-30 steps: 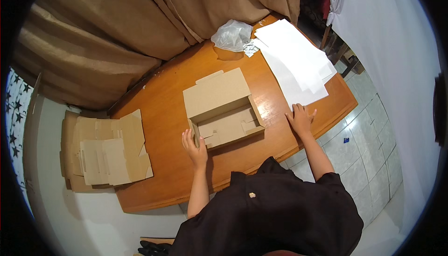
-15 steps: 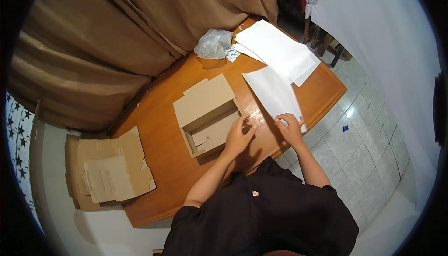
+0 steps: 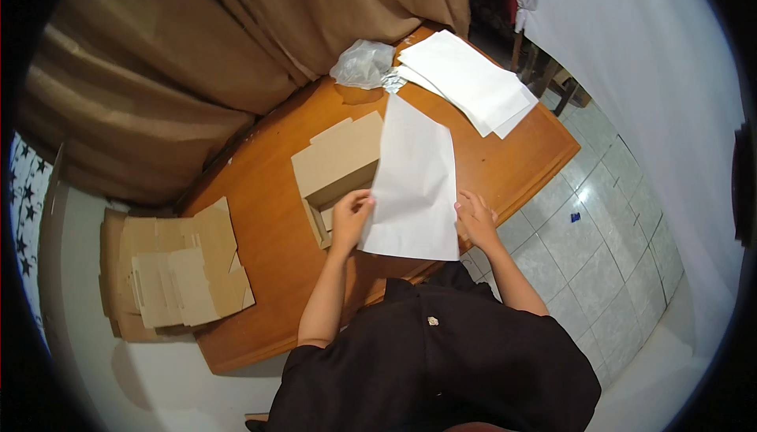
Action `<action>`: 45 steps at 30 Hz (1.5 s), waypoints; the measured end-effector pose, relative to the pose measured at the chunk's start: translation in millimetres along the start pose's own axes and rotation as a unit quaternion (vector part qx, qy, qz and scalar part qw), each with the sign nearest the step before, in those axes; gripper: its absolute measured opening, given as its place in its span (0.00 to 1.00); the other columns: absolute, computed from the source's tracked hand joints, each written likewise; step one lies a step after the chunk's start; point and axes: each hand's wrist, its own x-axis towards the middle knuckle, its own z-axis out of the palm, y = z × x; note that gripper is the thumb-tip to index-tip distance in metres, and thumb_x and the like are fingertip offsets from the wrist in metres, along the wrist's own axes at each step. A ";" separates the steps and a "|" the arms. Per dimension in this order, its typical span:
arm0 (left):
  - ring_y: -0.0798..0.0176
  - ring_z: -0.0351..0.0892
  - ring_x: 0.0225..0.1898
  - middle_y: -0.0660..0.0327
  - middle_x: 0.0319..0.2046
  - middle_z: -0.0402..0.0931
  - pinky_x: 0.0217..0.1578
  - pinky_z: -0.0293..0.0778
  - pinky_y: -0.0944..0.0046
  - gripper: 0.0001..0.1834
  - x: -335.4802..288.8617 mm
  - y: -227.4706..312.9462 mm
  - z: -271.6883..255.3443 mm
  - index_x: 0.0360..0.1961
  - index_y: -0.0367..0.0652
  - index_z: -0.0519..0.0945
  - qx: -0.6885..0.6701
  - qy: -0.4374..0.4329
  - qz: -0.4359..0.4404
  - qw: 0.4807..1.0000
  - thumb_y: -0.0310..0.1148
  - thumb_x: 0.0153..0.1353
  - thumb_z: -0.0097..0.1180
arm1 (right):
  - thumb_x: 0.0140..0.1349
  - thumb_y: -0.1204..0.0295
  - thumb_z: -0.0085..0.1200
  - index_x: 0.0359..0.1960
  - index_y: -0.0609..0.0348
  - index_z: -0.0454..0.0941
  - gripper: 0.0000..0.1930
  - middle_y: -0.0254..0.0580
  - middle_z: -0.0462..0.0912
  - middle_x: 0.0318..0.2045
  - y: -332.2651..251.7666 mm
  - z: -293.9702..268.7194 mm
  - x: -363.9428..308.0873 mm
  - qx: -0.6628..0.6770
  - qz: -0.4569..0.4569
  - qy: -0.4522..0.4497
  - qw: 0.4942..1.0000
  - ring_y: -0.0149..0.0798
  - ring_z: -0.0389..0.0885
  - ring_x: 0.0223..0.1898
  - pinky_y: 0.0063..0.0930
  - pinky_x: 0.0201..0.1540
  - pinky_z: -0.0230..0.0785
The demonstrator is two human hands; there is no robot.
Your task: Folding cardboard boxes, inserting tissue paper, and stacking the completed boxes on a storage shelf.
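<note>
A white sheet of paper (image 3: 418, 188) is held up in front of me between both hands, slightly bowed and creased. My left hand (image 3: 351, 219) pinches its left edge, and my right hand (image 3: 475, 217) grips the right edge. Behind the sheet and to its left stands a brown cardboard box (image 3: 337, 154) with its lid folded back. The paper hides the box's right part, and my left hand covers some of its front.
Flattened cardboard pieces (image 3: 177, 270) lie at the table's left end. A stack of white sheets (image 3: 465, 77) rests at the far right, beside a crumpled clear plastic bag (image 3: 364, 64). The wooden table's (image 3: 520, 172) right edge drops to a tiled floor (image 3: 583, 251).
The sheet has come left and nearer, now partly in front of the box. My left hand has moved from the box's right side to the sheet's left edge and taken hold of it.
</note>
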 end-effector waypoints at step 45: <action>0.48 0.41 0.68 0.53 0.67 0.45 0.65 0.40 0.45 0.27 76.3 -89.9 -37.8 0.66 0.57 0.54 0.455 -0.460 0.227 0.728 0.51 0.68 0.25 | 0.58 0.71 0.53 0.51 0.58 0.67 0.19 0.44 0.68 0.44 47.9 68.8 101.2 0.291 0.123 -0.119 0.941 0.35 0.71 0.44 0.26 0.38 0.71</action>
